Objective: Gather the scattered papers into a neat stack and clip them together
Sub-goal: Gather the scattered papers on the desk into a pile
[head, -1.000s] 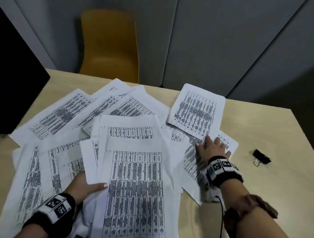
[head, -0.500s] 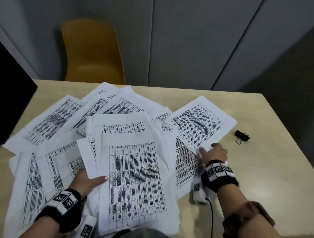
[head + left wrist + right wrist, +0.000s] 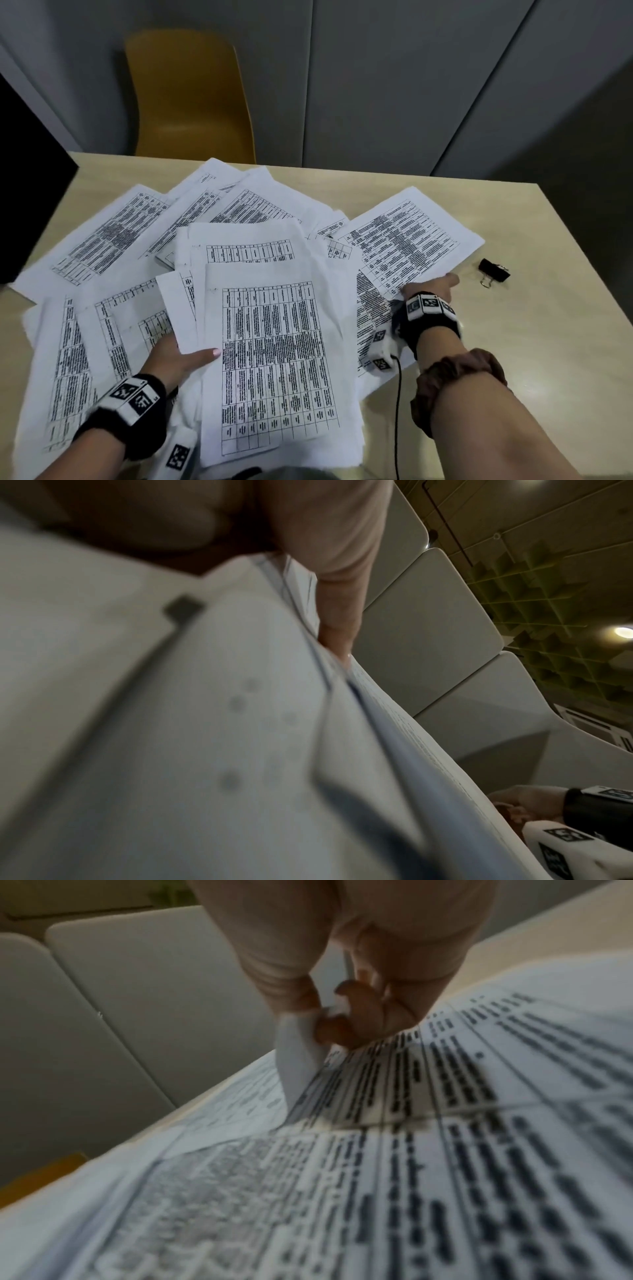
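Observation:
Several printed sheets (image 3: 270, 359) with tables lie fanned over the beige table (image 3: 513, 359). My left hand (image 3: 178, 359) holds the left edge of the near middle pile, thumb on top and fingers hidden beneath; the left wrist view shows the thumb (image 3: 339, 610) against the paper edges. My right hand (image 3: 433, 286) pinches the near corner of the rightmost sheet (image 3: 407, 240). In the right wrist view that corner (image 3: 298, 1053) curls up between thumb and fingers. A black binder clip (image 3: 493, 270) lies on the bare table just right of that hand.
A yellow chair (image 3: 191, 99) stands behind the table's far edge, in front of grey wall panels. A black screen (image 3: 24, 192) sits at the far left. The table's right edge runs close to the clip. A brown scrunchie (image 3: 459, 380) is around my right forearm.
My right hand slid back toward me off the flat sheet, turned it clockwise and now pinches its near corner. The left hand has stayed in place.

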Action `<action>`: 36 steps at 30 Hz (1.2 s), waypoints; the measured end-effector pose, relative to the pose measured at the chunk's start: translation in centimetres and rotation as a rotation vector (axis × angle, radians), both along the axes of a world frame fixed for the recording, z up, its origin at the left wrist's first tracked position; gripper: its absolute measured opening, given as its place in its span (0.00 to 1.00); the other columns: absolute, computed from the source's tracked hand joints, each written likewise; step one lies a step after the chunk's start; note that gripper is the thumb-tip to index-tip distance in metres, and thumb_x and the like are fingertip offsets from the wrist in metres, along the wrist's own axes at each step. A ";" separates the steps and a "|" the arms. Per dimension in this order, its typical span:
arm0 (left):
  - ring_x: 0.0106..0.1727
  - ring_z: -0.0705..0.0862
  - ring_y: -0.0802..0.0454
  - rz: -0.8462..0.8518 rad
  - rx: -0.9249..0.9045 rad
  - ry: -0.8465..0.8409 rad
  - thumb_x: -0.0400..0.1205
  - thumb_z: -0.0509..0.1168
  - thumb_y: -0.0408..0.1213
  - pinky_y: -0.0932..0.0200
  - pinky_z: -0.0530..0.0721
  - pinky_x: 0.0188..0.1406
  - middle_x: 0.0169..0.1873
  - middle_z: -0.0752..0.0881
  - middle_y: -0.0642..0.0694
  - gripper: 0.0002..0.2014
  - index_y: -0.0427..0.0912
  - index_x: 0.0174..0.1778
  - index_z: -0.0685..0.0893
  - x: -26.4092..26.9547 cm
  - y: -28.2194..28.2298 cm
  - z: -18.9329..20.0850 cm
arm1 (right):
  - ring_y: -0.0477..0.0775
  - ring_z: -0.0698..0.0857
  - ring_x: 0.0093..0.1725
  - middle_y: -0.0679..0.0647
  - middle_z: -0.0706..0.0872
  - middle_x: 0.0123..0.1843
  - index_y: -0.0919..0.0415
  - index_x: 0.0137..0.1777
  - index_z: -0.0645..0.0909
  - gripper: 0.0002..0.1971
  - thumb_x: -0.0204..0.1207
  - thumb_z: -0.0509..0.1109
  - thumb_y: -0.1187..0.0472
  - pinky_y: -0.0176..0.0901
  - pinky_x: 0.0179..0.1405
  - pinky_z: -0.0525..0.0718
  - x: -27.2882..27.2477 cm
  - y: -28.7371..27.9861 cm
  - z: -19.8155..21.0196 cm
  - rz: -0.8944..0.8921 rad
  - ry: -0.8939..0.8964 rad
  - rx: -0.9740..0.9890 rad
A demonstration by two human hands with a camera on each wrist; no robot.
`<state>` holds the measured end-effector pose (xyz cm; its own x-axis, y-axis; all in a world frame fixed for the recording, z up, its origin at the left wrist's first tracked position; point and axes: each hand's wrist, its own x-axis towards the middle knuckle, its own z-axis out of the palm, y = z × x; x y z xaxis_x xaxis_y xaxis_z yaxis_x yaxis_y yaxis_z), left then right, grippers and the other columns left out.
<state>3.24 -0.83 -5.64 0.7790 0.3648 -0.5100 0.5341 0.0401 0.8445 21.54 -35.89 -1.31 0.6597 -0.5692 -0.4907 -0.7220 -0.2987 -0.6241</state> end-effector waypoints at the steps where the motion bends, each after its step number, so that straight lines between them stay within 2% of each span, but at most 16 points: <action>1: 0.55 0.87 0.41 -0.002 -0.007 -0.003 0.65 0.79 0.27 0.40 0.78 0.66 0.51 0.90 0.39 0.17 0.45 0.47 0.87 0.0 0.1 -0.1 | 0.68 0.76 0.65 0.69 0.73 0.68 0.63 0.77 0.53 0.34 0.75 0.68 0.66 0.59 0.64 0.76 -0.1 -0.3 0.0 -0.032 -0.011 0.031; 3: 0.55 0.87 0.41 0.003 -0.031 -0.001 0.65 0.79 0.27 0.40 0.78 0.66 0.51 0.90 0.39 0.17 0.45 0.47 0.87 0.1 0.1 0.0 | 0.67 0.80 0.61 0.68 0.78 0.64 0.67 0.72 0.61 0.32 0.72 0.73 0.62 0.53 0.58 0.79 -0.7 -0.8 0.3 -0.056 -0.023 0.062; 6: 0.55 0.87 0.41 0.009 -0.045 0.010 0.67 0.77 0.25 0.41 0.78 0.65 0.52 0.89 0.37 0.16 0.45 0.46 0.87 0.2 0.0 0.3 | 0.67 0.78 0.65 0.67 0.79 0.66 0.71 0.67 0.72 0.30 0.69 0.77 0.60 0.51 0.63 0.77 -2.0 -1.9 0.2 -0.012 -0.016 0.038; 7: 0.55 0.87 0.41 0.008 -0.051 0.005 0.67 0.77 0.25 0.41 0.78 0.65 0.52 0.89 0.37 0.16 0.45 0.46 0.87 0.2 0.0 0.3 | 0.67 0.80 0.62 0.66 0.81 0.63 0.71 0.63 0.75 0.25 0.69 0.77 0.61 0.50 0.61 0.77 -2.9 -2.1 0.0 -0.006 -0.010 0.019; 9: 0.55 0.87 0.40 0.007 -0.052 -0.001 0.67 0.77 0.25 0.38 0.78 0.66 0.52 0.89 0.37 0.16 0.44 0.47 0.87 0.3 0.0 0.3 | 0.63 0.81 0.50 0.64 0.84 0.51 0.65 0.44 0.77 0.12 0.68 0.77 0.62 0.47 0.52 0.78 -4.5 -2.5 -0.6 0.006 -0.006 0.003; 11: 0.55 0.87 0.40 0.000 -0.052 0.001 0.68 0.76 0.25 0.37 0.78 0.66 0.51 0.89 0.38 0.15 0.45 0.47 0.87 0.2 0.1 0.3 | 0.61 0.81 0.44 0.62 0.84 0.44 0.64 0.38 0.76 0.11 0.67 0.76 0.61 0.46 0.48 0.79 -6.5 -2.5 -1.5 -0.009 -0.009 -0.021; 12: 0.55 0.87 0.41 0.002 -0.040 -0.002 0.68 0.76 0.26 0.37 0.77 0.66 0.51 0.89 0.39 0.15 0.45 0.47 0.87 0.1 0.1 0.4 | 0.62 0.82 0.49 0.63 0.85 0.49 0.64 0.45 0.78 0.13 0.67 0.76 0.60 0.47 0.52 0.79 -7.4 -2.3 -1.7 -0.024 -0.019 -0.035; 14: 0.56 0.86 0.41 0.006 -0.038 -0.012 0.71 0.74 0.26 0.39 0.76 0.67 0.53 0.88 0.40 0.15 0.44 0.50 0.86 0.0 0.1 0.3 | 0.68 0.77 0.64 0.67 0.76 0.66 0.64 0.64 0.73 0.28 0.66 0.77 0.55 0.53 0.63 0.75 -8.4 -1.8 -1.7 -0.074 -0.027 -0.088; 16: 0.55 0.84 0.41 0.033 -0.058 -0.022 0.74 0.70 0.23 0.44 0.75 0.65 0.54 0.86 0.37 0.16 0.40 0.56 0.83 0.0 0.2 0.2 | 0.72 0.71 0.69 0.67 0.65 0.72 0.61 0.71 0.66 0.38 0.64 0.79 0.52 0.59 0.68 0.72 -8.4 -1.3 -1.2 -0.097 -0.029 -0.104; 20: 0.46 0.85 0.40 0.091 -0.089 0.008 0.76 0.66 0.22 0.45 0.79 0.57 0.47 0.86 0.33 0.10 0.34 0.52 0.82 0.2 0.3 0.4 | 0.75 0.72 0.68 0.65 0.60 0.73 0.56 0.73 0.58 0.46 0.60 0.82 0.55 0.65 0.67 0.75 -7.4 -1.0 -1.5 -0.057 -0.034 -0.119; 23: 0.40 0.83 0.44 0.153 -0.116 0.006 0.77 0.66 0.23 0.55 0.79 0.42 0.38 0.85 0.37 0.05 0.32 0.47 0.80 0.0 0.3 0.9 | 0.76 0.72 0.67 0.66 0.60 0.72 0.52 0.74 0.55 0.48 0.59 0.83 0.56 0.65 0.65 0.78 -7.3 -1.1 -1.6 0.008 0.008 -0.172; 27: 0.48 0.85 0.34 0.192 -0.220 0.001 0.76 0.67 0.26 0.46 0.82 0.51 0.51 0.85 0.27 0.16 0.24 0.60 0.79 -0.2 0.8 1.2 | 0.73 0.69 0.71 0.67 0.61 0.74 0.53 0.77 0.52 0.50 0.61 0.82 0.56 0.64 0.66 0.76 -6.9 -1.3 -1.3 0.101 0.067 -0.214; 28: 0.46 0.86 0.35 0.207 -0.243 0.000 0.77 0.66 0.26 0.45 0.83 0.51 0.52 0.85 0.27 0.17 0.24 0.61 0.78 -0.3 1.0 1.4 | 0.71 0.66 0.73 0.66 0.61 0.74 0.53 0.77 0.53 0.50 0.61 0.82 0.55 0.63 0.69 0.74 -6.7 -1.5 -1.2 0.142 0.079 -0.249; 30: 0.36 0.89 0.39 0.209 -0.278 -0.012 0.79 0.63 0.25 0.48 0.87 0.39 0.47 0.87 0.30 0.15 0.24 0.60 0.78 -0.8 1.5 1.7 | 0.70 0.59 0.75 0.66 0.60 0.75 0.52 0.78 0.52 0.51 0.61 0.82 0.55 0.63 0.72 0.68 -6.4 -1.8 -0.7 0.234 0.119 -0.306; 32: 0.30 0.89 0.44 0.217 -0.287 -0.030 0.79 0.62 0.25 0.53 0.88 0.28 0.35 0.90 0.35 0.14 0.22 0.59 0.78 -1.3 1.9 2.0 | 0.69 0.58 0.77 0.66 0.60 0.76 0.50 0.80 0.48 0.53 0.62 0.81 0.57 0.63 0.72 0.66 -6.0 -1.8 -0.1 0.333 0.186 -0.323; 36: 0.25 0.88 0.46 0.234 -0.284 -0.006 0.80 0.62 0.25 0.56 0.87 0.22 0.24 0.89 0.40 0.12 0.19 0.56 0.77 -2.1 1.9 1.7 | 0.65 0.62 0.78 0.59 0.63 0.79 0.46 0.81 0.42 0.58 0.59 0.81 0.60 0.58 0.72 0.68 -6.1 0.5 0.1 0.633 0.242 -0.380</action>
